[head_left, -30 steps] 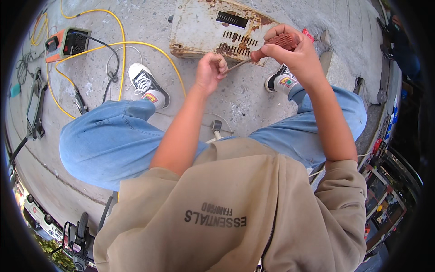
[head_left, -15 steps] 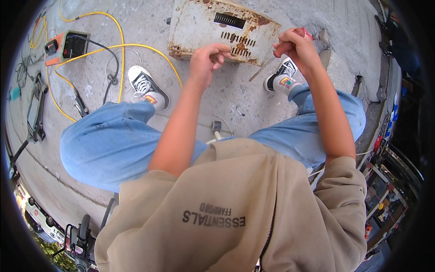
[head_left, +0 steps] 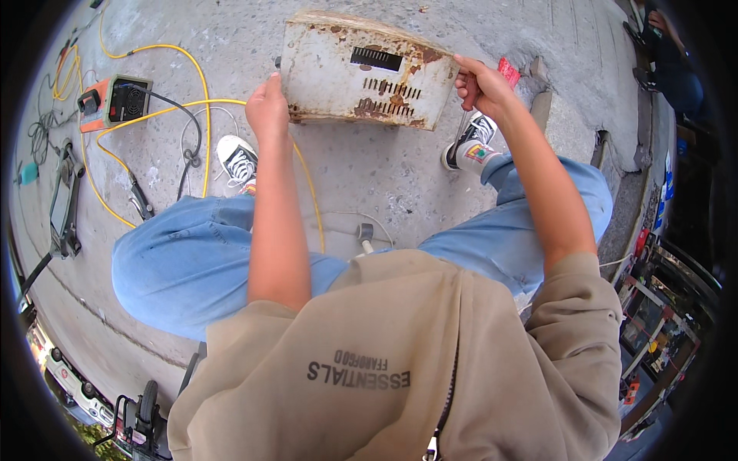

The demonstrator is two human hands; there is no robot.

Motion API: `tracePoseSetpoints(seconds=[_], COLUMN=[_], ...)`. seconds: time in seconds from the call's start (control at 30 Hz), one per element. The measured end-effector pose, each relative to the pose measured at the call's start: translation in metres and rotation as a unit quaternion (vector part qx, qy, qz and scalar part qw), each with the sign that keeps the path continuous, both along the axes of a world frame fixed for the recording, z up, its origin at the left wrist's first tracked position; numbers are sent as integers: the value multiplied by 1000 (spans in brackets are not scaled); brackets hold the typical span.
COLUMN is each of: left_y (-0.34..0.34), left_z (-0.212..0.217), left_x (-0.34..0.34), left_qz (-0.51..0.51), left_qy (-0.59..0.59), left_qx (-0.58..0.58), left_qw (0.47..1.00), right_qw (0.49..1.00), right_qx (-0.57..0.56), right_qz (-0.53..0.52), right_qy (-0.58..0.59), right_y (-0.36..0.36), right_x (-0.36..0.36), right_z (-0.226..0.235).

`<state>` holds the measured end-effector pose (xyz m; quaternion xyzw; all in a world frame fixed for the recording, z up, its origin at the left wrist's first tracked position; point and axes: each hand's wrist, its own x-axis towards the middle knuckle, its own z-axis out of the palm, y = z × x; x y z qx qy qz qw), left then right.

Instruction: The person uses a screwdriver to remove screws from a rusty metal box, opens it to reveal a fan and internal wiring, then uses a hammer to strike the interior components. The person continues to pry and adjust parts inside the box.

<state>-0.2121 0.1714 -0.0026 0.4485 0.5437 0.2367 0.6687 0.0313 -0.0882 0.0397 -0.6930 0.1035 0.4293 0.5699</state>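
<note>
A rusty, off-white metal box [head_left: 327,81] with slotted vents and a dark rectangular opening sits on the ground between and beyond my feet. My left hand [head_left: 267,107] is closed at its left side, fingers partly hidden against the edge. At the upper right corner, my right hand [head_left: 488,86] touches the box with thumb and forefinger. The same hand keeps a screwdriver [head_left: 467,94] with a reddish handle in its curled fingers, its thin shaft pointing down towards my right shoe [head_left: 481,127].
An orange and black welding machine [head_left: 115,102] stands at the left, with yellow cable [head_left: 206,69] looping over the concrete. Nearby lie an electrode holder [head_left: 140,201] and a floor jack [head_left: 65,192]. A red object [head_left: 508,73] lies by broken concrete at the right.
My left hand has moved from the front of the box to its left side. My right hand has come to the right corner, and the screwdriver now points more steeply down.
</note>
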Motion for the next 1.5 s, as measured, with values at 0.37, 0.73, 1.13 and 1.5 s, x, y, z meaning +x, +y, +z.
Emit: tracePoseSetpoints(seconds=[0.37,0.73,1.13,1.5], left_y=[34,56,86,152], left_z=[66,74,4,-72], left_x=[16,69,136,76], left_qz=[-6,-154,-332,-263], left_qy=[-157,-160,107,306], left_qx=[-16,-29,289,86], left_qw=[987,975,891,911], right_qw=[989,953,894,964], right_qx=[40,50,85,-47], right_qz=[-31,-229,-306,-68], right_qy=[-139,-192,-317,-251], right_y=[31,30,85,61], right_x=[11,45,116,149], right_z=[87,88,42,-50])
